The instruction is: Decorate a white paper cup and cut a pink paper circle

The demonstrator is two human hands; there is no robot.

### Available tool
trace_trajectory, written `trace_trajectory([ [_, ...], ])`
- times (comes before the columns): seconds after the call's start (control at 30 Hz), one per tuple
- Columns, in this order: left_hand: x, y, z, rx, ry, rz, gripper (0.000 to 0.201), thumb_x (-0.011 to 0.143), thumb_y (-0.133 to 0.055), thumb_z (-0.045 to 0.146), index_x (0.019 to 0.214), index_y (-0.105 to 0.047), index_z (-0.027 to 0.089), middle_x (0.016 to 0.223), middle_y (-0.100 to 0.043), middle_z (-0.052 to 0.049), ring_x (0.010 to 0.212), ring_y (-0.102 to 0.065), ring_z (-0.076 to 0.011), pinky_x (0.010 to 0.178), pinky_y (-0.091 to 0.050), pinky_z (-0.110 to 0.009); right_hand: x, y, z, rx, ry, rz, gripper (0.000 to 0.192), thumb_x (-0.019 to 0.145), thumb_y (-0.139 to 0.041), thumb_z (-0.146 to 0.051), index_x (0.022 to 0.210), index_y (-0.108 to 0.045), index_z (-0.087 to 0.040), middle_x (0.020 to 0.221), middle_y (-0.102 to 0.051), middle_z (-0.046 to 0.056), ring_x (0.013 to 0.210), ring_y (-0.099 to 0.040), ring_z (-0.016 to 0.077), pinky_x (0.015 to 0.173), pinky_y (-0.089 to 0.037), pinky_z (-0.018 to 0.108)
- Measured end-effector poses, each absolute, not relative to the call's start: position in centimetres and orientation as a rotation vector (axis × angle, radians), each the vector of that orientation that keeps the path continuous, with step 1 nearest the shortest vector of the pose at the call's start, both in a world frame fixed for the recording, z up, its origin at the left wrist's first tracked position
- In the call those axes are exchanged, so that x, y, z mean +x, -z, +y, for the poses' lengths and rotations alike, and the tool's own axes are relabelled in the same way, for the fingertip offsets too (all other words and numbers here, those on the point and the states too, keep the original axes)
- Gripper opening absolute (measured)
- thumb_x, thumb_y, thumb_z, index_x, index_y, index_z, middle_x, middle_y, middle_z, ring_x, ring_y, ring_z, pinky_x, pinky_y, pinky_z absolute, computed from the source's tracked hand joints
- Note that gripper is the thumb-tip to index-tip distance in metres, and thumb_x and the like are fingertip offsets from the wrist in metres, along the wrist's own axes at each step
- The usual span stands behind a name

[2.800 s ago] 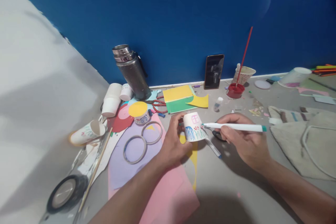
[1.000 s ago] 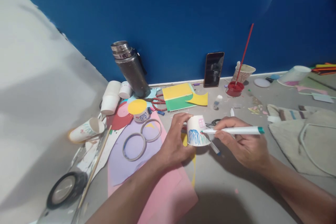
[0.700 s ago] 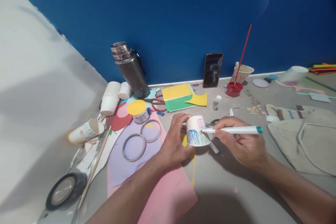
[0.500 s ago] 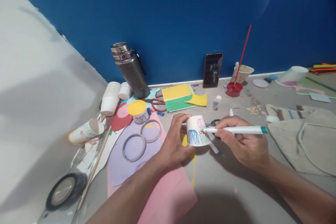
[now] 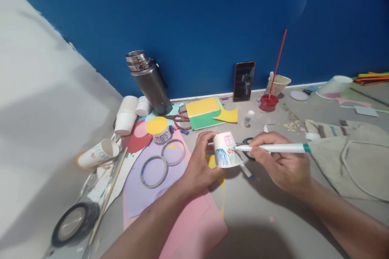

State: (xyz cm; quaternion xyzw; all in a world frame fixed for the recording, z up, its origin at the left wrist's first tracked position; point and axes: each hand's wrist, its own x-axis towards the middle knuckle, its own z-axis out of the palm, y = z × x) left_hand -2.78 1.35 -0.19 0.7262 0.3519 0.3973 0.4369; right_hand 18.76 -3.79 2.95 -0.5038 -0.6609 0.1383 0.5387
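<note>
My left hand (image 5: 202, 162) grips a white paper cup (image 5: 224, 145), turned upside down, from its left side. Drawn on the cup are a pink window, blue scribbles, small red marks and green strokes. In my right hand (image 5: 282, 164) is a white felt-tip marker (image 5: 279, 148) with a green end, held like a pen. Its tip meets the cup's right side near the red and green marks. Just behind the cup, black-handled scissors (image 5: 249, 145) lie partly hidden. A blue-ended marker (image 5: 246, 170) rests below the cup.
Purple paper (image 5: 136, 198) and pink paper (image 5: 194, 226) lie at left under two tape rings (image 5: 154, 171). A steel flask (image 5: 150, 85), a phone (image 5: 244, 81) and a red paint pot (image 5: 268, 103) stand along the blue wall. A cloth bag (image 5: 361, 162) lies at right.
The cup has turned slightly in my left hand, so more of its green strokes and red marks show. The marker stays at the cup's right side. The whole view has shifted slightly.
</note>
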Motion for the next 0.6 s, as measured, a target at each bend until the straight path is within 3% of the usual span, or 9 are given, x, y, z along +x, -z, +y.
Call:
trace_trajectory([
  [0.6, -2.64, 0.2, 1.32, 1.752, -0.984, 0.869, 0.071, 0.069, -0.075, 0.011, 0.133, -0.05, 0.026, 0.139, -0.054, -0.011, 0.135, -0.057, -0.0317, 0.11, -0.054, -0.048, 18.85, -2.75, -3.89, -1.171, -0.321, -1.619, 0.011, 0.093, -0.068, -0.018, 0.085, -0.072, -0.025, 0.074, -0.075, -0.001, 0.056, -0.066, 0.0135, 0.052, -0.053, 0.022],
])
